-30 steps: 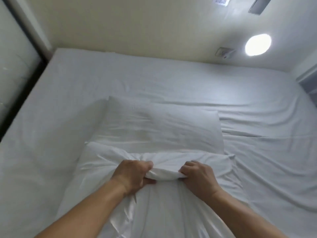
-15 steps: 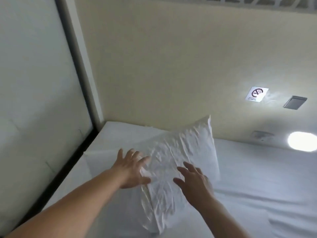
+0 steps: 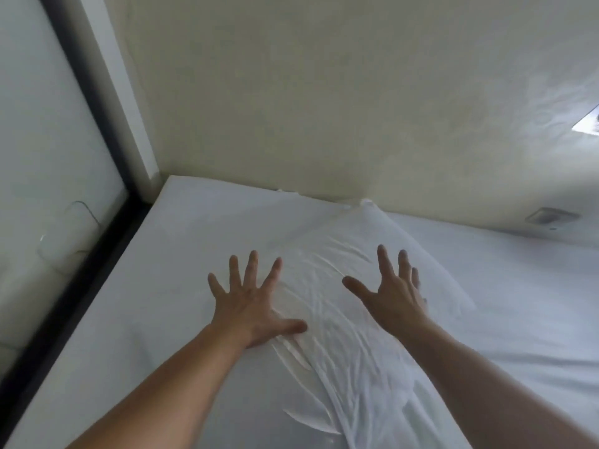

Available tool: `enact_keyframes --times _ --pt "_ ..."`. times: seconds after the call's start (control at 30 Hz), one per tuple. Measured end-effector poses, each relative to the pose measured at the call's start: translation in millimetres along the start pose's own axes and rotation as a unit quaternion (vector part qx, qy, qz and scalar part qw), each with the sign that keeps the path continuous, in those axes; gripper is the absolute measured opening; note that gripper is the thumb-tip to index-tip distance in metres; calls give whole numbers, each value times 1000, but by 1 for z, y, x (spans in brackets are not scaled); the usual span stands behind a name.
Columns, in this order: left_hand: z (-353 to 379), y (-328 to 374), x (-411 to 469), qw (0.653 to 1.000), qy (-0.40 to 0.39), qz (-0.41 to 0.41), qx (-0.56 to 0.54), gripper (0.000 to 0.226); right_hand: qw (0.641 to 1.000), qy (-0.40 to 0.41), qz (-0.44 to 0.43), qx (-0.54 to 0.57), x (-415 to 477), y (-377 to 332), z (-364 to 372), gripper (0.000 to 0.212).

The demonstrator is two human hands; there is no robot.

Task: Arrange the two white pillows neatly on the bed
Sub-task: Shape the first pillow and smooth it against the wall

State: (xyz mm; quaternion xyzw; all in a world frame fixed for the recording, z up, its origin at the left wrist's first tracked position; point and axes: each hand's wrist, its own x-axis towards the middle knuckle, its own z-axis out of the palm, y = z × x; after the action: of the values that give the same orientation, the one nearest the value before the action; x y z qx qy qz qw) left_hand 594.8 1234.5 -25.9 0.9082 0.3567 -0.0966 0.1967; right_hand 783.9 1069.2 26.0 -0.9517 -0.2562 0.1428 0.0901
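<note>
Cream wall (image 3: 324, 92) and a dark window frame (image 3: 97, 176) close off the bed (image 3: 194, 228) at its 11 o'clock corner. One white pillow (image 3: 327, 277) lies flat there, its far corner touching the wall at 12 o'clock. Both hands are spread wide, gripping nothing: left hand (image 3: 251, 304) pressing its creased cover, right hand (image 3: 393, 298) just above or on it, I cannot tell. It looks soft, light and floppy; best gripped by corners or edges. Its near end is cut off, and the second pillow is out of view
</note>
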Motion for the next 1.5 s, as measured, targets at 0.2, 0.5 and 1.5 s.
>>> enact_keyframes --times 0.2,0.5,1.5 --pt "104 -5 54 998 30 -57 0 120 996 -63 19 -53 50 20 140 97" --pt "117 8 73 985 155 8 68 60 993 97 -9 -60 68 32 182 49" --pt "16 -229 -96 909 -29 -324 -261 138 919 -180 185 299 -69 -89 157 105"
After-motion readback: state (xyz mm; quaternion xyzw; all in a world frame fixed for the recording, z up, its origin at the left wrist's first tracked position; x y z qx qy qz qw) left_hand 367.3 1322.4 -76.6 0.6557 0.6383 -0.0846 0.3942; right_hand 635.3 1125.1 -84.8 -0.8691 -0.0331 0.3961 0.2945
